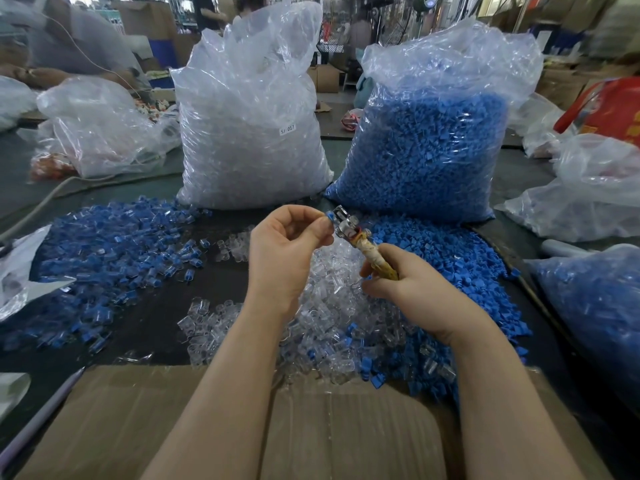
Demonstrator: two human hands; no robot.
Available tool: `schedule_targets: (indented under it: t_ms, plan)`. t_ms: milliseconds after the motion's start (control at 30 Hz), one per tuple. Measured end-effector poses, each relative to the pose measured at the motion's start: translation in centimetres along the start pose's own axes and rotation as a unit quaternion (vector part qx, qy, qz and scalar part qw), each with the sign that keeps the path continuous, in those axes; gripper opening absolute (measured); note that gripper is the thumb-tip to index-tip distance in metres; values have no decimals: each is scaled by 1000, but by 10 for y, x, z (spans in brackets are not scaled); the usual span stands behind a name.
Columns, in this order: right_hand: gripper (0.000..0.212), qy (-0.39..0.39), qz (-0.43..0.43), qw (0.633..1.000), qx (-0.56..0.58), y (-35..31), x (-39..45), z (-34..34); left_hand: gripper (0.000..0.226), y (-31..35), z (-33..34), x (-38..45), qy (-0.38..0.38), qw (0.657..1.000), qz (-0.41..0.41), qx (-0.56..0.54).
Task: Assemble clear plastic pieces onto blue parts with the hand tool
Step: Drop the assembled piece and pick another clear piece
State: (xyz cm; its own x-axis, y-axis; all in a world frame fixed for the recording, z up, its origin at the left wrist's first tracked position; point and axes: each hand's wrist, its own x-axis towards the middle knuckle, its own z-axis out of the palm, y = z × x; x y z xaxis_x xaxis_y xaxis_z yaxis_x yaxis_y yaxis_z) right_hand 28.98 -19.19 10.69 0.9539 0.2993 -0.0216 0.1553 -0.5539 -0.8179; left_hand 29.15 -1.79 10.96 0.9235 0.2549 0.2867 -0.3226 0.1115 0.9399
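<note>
My right hand (401,282) grips the tape-wrapped handle of the hand tool (360,242), whose tip points up and to the left. On that tip sits a clear plastic piece (343,218). My left hand (284,251) pinches a small blue part (329,216) against the tip between thumb and fingertips. Below both hands lies a heap of loose clear pieces (325,320). Loose blue parts (450,258) are piled to the right of it. A spread of assembled blue-and-clear pieces (114,244) covers the table on the left.
Two big plastic bags stand behind: clear pieces (249,126) on the left, blue parts (429,140) on the right. Another bag of blue pieces (595,306) lies at the right edge. Flat cardboard (311,427) covers the near edge. A person sits at the far left.
</note>
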Motion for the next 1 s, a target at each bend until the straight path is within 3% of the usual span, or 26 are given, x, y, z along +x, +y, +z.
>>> schedule_targets:
  t_ms: [667, 1000]
  plan:
    - [19, -29, -2, 999, -13, -3, -2, 0, 10, -1, 2, -1, -15, 999, -31, -40]
    - [18, 28, -18, 997, -65, -6, -1, 3, 10, -2, 1, 0, -6, 999, -33, -27]
